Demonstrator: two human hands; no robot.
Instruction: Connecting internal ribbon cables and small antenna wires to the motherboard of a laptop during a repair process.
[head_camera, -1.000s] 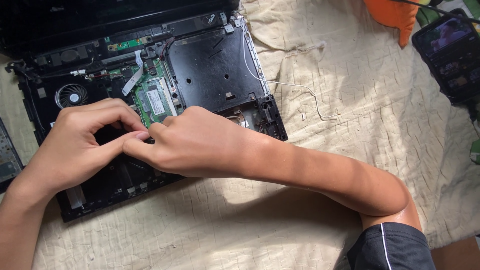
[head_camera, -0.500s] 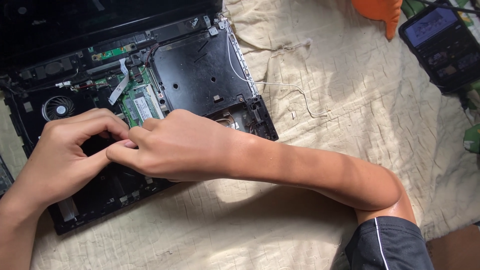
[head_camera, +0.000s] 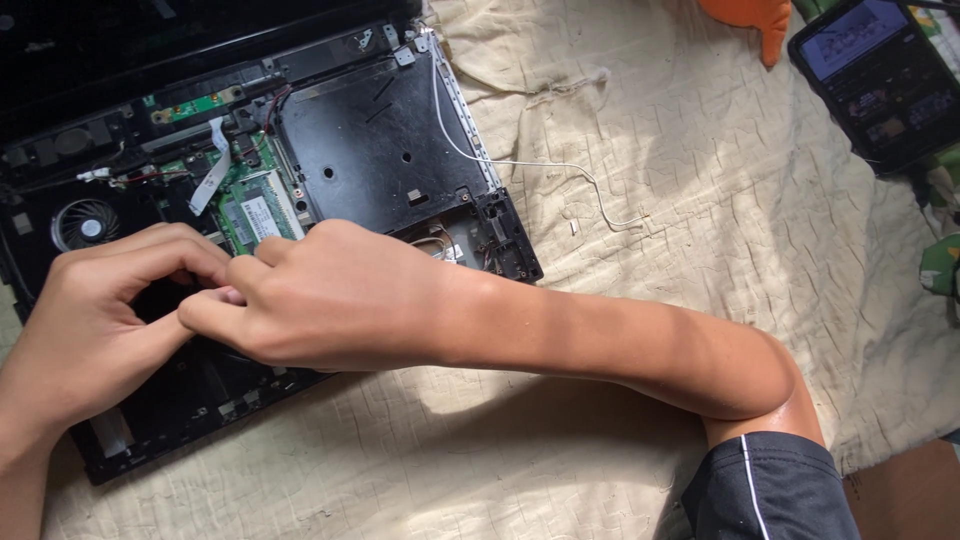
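Over the opened laptop (head_camera: 380, 150), left hand (head_camera: 90, 320) and right hand (head_camera: 320, 295) meet fingertip-to-fingertip, pinching something hidden beside the fan (head_camera: 85, 222).

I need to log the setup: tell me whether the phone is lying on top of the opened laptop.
No, the phone lies on the cream cloth at the far right, well apart from the opened laptop.
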